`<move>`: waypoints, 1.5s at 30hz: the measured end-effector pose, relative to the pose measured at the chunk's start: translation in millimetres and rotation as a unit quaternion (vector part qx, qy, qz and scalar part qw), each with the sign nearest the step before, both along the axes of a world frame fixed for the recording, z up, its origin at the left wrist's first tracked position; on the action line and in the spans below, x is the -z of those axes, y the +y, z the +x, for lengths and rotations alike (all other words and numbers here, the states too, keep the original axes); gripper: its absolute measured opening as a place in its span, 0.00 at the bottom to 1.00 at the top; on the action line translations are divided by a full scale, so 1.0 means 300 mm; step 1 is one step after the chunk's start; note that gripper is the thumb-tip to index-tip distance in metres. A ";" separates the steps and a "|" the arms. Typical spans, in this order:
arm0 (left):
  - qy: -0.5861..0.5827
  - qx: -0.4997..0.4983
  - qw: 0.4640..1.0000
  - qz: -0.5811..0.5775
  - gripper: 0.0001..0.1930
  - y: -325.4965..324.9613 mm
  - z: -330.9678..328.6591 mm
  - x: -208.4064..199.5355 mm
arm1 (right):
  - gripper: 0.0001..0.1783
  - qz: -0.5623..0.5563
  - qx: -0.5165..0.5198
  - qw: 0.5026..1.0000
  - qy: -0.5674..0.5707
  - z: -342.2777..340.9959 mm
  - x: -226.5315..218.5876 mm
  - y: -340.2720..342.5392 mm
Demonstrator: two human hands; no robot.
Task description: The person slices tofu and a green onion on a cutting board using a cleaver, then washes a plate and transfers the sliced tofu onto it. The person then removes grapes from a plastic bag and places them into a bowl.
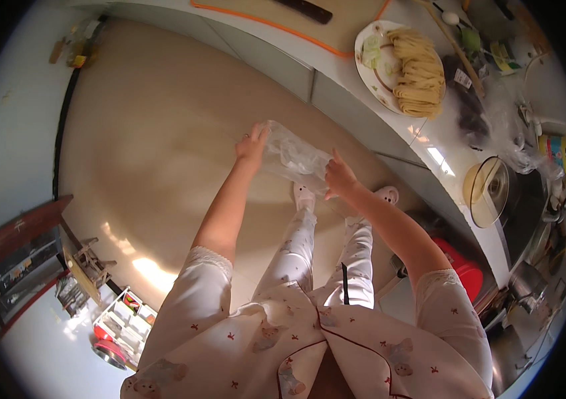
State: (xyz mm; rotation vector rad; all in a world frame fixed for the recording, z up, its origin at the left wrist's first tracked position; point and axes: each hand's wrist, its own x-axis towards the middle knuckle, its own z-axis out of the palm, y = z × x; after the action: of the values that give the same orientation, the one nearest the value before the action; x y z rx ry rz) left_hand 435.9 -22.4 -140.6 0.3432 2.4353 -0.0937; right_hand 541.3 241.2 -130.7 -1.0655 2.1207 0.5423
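Between both hands, out in front of the person's waist, hangs a clear plastic bag (294, 157), crumpled and stretched from one grasp to the other. Her left hand (252, 144) pinches its upper end with fingers closed on the film; her right hand (340, 178) clutches the lower end likewise. Beyond the right hand runs a pale countertop (429, 143) bearing a plate of noodles (411, 66); below the bag lies tan floor (156, 133).
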 end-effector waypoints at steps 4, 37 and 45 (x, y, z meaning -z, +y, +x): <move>-0.057 -0.038 0.997 -0.047 0.57 0.089 -0.062 0.211 | 0.40 0.081 0.044 0.996 -0.004 -0.034 0.159 0.086; -0.155 -0.287 0.857 0.398 0.16 0.426 0.544 -0.303 | 0.19 -0.370 0.415 0.827 -0.088 0.433 -0.555 0.409; -0.012 -0.215 0.844 0.491 0.17 1.009 0.493 -0.777 | 0.10 -0.555 0.436 0.699 0.117 0.359 -1.057 0.892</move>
State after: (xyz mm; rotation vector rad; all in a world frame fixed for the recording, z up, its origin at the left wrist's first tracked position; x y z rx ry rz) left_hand 583.6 280.3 92.5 0.2039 2.2738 1.3759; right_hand 649.0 508.7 186.4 -0.3080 2.8313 -1.2828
